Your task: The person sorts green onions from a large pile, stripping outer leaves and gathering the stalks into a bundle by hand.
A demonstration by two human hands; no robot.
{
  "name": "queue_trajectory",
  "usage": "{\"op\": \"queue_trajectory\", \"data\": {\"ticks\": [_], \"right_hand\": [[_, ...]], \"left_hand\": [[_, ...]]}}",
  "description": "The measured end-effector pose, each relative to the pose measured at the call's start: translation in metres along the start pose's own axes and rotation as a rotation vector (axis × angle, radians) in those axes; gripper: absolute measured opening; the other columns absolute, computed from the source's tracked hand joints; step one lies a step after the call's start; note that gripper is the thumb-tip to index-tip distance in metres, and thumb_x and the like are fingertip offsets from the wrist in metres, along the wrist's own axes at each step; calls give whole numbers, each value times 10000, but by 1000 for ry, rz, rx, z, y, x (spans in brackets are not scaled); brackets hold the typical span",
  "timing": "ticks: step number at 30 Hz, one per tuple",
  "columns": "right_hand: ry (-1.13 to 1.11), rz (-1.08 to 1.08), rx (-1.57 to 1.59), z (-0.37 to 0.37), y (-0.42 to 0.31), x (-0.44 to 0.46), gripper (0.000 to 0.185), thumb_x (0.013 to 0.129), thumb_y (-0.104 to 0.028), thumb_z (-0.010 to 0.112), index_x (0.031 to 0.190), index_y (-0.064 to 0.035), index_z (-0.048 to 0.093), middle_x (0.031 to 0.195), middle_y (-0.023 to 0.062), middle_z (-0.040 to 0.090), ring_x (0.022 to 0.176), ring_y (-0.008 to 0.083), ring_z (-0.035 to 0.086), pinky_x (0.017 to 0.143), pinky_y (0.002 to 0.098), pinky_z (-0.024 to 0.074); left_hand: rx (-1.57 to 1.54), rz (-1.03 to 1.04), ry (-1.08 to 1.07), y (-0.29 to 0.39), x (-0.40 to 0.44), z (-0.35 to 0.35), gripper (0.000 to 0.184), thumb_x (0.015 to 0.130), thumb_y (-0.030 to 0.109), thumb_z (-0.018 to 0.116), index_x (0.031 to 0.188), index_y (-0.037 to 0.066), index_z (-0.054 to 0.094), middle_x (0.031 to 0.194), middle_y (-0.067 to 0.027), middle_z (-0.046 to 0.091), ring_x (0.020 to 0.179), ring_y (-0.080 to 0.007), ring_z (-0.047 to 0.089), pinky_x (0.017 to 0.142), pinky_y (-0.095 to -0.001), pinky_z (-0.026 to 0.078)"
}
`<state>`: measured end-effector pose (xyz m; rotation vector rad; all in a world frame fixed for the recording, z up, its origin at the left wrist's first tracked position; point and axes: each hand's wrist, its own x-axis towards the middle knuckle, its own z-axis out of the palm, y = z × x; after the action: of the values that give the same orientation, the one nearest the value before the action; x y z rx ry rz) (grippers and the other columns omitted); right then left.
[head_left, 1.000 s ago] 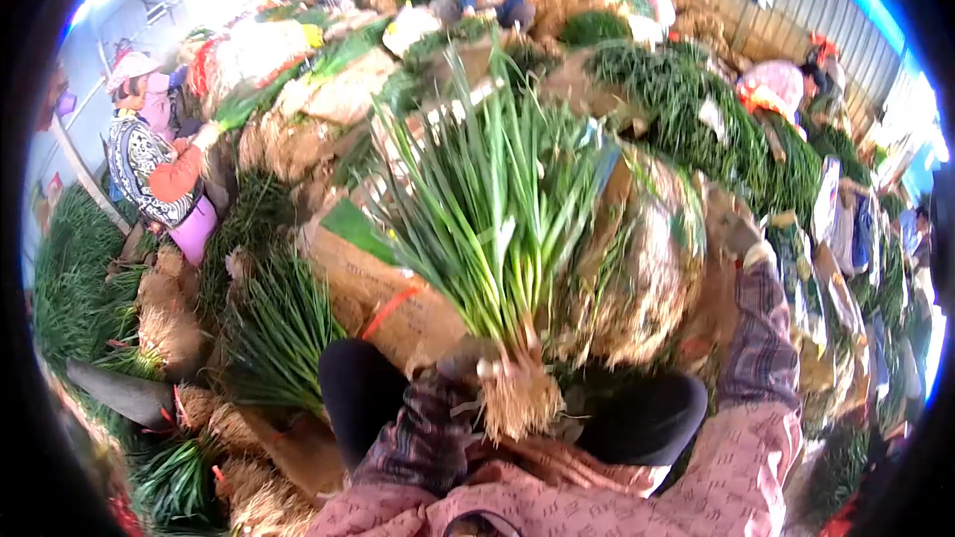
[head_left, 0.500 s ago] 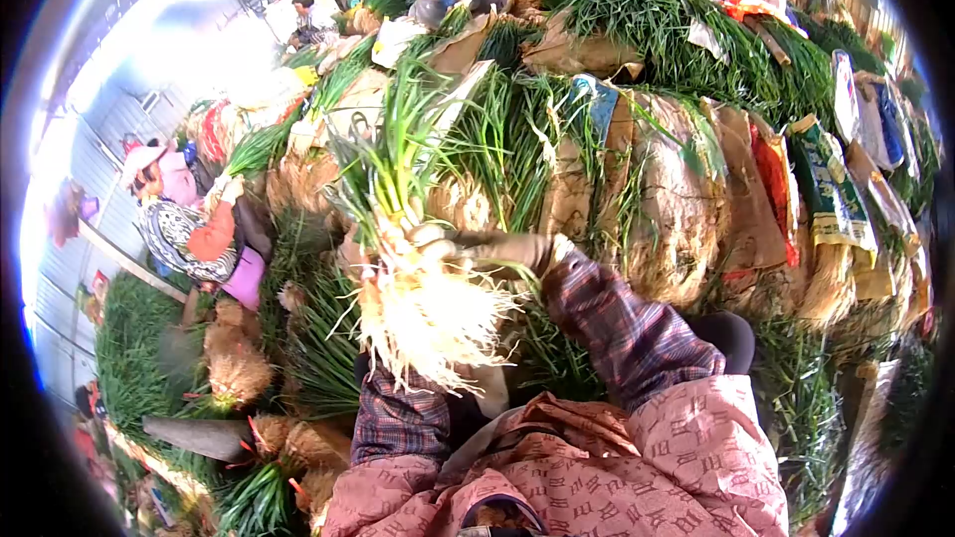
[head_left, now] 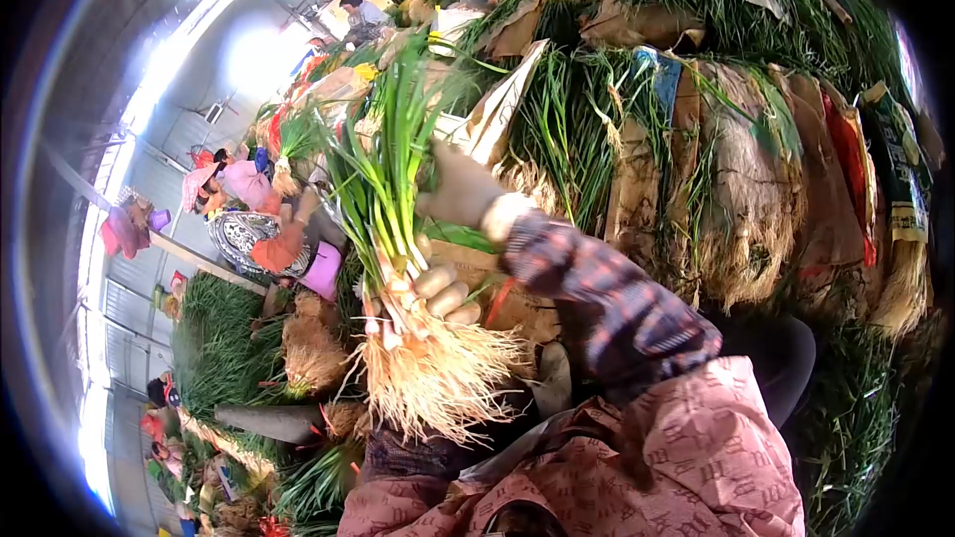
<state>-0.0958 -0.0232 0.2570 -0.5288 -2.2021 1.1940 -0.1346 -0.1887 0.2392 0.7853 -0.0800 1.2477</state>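
Observation:
A bunch of green onions [head_left: 393, 199] hangs upright in front of me, green leaves up and pale stringy roots [head_left: 433, 373] down. My left hand [head_left: 445, 295] is closed around the lower stems, just above the roots. Its curled fingers show on the bunch's right side, while the rest is hidden behind it. My right hand [head_left: 463, 187] is higher up, against the right side of the leaves. Leaves cover its fingertips, so its grip cannot be made out. Under the bunch, my lap is partly hidden by the roots.
A long row of onion bundles [head_left: 741, 189] with sacking lies ahead and to the right. On the left, a person in a patterned top [head_left: 264, 239] sits by more onions [head_left: 224, 338]. Other people sit farther back. A grey rounded object [head_left: 269, 422] lies at lower left.
My right hand has gone from beside the lower stems up to the leaves. The view has swung left, so the surroundings sit farther right. My left hand keeps hold of the green onions.

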Motion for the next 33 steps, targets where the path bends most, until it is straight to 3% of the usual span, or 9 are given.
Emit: {"op": "queue_trajectory", "data": {"ticks": [2,6,12,14,20,24,26,28,33], "right_hand": [[60,198,154,29,10,59,250,842,-119,529,1047,14,578,930,226,635,910,328,623,863,402,474],[47,-53,-576,-22,159,115,179,812,-101,572,977,-47,613,924,166,643,801,280,641,717,397,530],[-107,281,1178,-57,223,10,303,885,-374,520,1009,-100,562,1021,9,582,776,103,524,627,328,455],[-282,54,945,-46,158,-27,451,846,-423,572,1072,-32,581,889,83,631,537,142,507,500,278,440],[-375,69,318,60,60,-17,590,862,-379,577,1266,32,455,1171,253,562,1093,285,563,933,360,451],[14,-35,-290,100,143,37,271,806,23,533,1066,-16,598,926,146,647,748,237,619,697,335,533],[353,46,-154,62,211,12,86,818,-104,582,886,-66,619,754,79,612,634,189,589,591,315,505],[-97,349,1529,27,248,-10,226,896,-282,533,874,-70,609,763,52,622,504,116,501,485,262,439],[-605,-72,935,-13,78,-81,397,937,-396,480,1082,-38,571,929,84,633,554,58,471,483,189,404]], "left_hand": [[28,-13,36,-6,0,6,652,814,200,573,1413,196,315,855,50,456,776,-89,442,767,-277,365],[66,-33,70,-8,-6,14,744,740,175,628,1414,199,314,833,57,454,760,-85,442,754,-268,362],[123,-61,73,-9,-12,22,885,629,137,710,1417,204,313,800,67,452,736,-80,442,734,-256,357],[137,-92,74,-8,-10,21,932,592,125,737,1418,206,313,789,70,451,728,-78,442,727,-252,356],[64,22,240,-29,-19,28,754,708,169,684,1388,187,359,804,58,452,738,-90,435,728,-265,362],[64,23,209,-29,-25,30,552,859,272,552,1373,175,378,828,50,470,755,-100,446,737,-278,371],[84,22,199,-25,-30,28,542,871,289,535,1376,174,374,834,47,474,759,-101,448,741,-281,374],[100,20,199,-21,-33,26,534,883,305,518,1379,173,370,840,45,478,764,-102,450,746,-285,376],[122,42,272,-1,-44,17,517,914,347,477,1386,171,361,855,40,488,774,-104,455,757,-293,382]]}}
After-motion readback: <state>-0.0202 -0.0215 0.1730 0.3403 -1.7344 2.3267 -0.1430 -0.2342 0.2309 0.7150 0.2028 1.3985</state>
